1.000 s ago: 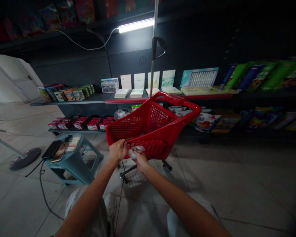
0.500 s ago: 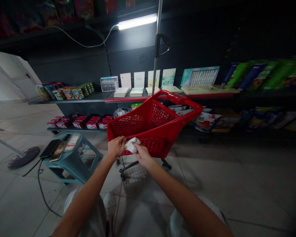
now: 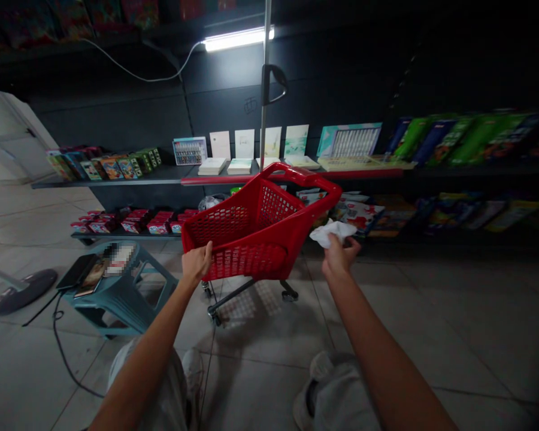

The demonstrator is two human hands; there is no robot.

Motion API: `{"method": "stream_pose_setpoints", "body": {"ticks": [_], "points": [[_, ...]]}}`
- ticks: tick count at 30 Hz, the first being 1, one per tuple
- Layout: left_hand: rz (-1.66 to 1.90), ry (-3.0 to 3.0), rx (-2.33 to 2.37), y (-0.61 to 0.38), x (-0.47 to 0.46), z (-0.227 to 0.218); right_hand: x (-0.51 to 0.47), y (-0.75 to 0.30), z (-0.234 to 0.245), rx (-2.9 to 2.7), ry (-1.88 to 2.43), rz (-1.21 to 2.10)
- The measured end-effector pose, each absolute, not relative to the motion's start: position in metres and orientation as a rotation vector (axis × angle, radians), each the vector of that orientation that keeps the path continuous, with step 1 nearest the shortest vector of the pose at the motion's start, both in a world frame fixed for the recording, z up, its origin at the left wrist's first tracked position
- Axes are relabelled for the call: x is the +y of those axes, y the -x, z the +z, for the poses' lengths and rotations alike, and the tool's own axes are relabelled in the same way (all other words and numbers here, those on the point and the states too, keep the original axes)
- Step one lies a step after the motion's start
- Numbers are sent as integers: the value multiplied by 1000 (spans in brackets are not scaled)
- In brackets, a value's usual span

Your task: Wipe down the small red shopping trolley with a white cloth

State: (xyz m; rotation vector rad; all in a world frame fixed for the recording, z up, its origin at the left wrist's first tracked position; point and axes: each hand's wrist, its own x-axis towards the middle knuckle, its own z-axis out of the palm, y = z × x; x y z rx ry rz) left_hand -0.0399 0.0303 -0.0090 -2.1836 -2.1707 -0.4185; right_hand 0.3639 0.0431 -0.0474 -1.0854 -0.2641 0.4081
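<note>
A small red shopping cart (image 3: pixel 233 260) with perforated plastic sides and a grey wheeled frame stands on the floor in front of me. My left hand (image 3: pixel 196 261) is closed over the cart's near rim at its left front corner. Off to the right of the cart, my right hand (image 3: pixel 341 254) pinches a crumpled white cloth (image 3: pixel 332 232), held apart from the cart's side. The cart's basket shows nothing inside from here. A metal pole (image 3: pixel 265 120) with a black hook-like bracket rises behind the cart's handle.
Behind the cart runs a dark shelf (image 3: pixel 153 178) with books, boxes and green and blue packs. Red packs (image 3: pixel 135 220) and bags sit on the lower level. At left is a blue-grey plastic stool (image 3: pixel 117 299) with devices and a trailing cable, near a round pole base (image 3: pixel 24 291).
My right hand has moved right with the white cloth, from the cart's near side to beyond its right end. My left hand stays on the rim. The view has shifted slightly.
</note>
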Motion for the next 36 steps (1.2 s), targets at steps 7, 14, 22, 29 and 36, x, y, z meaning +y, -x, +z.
{"method": "stream_pose_setpoints", "body": {"ticks": [7,14,22,29,36], "points": [[-441,2146,-2137,33,30,-16,52,-326,-16,-668,1222,122],[-467,2182,-2110,28,28,-19,33,-254,4,-1194,1295,-75],[-482,2243,-2099,22,26,-21,-2,-153,-9,-1900,1162,109],[-460,2350,-2005,26,23,-18,0,-152,-10,-1995,1109,79],[-531,2367,-1952,29,22,-20,27,-247,3,-1756,1321,-91]]}}
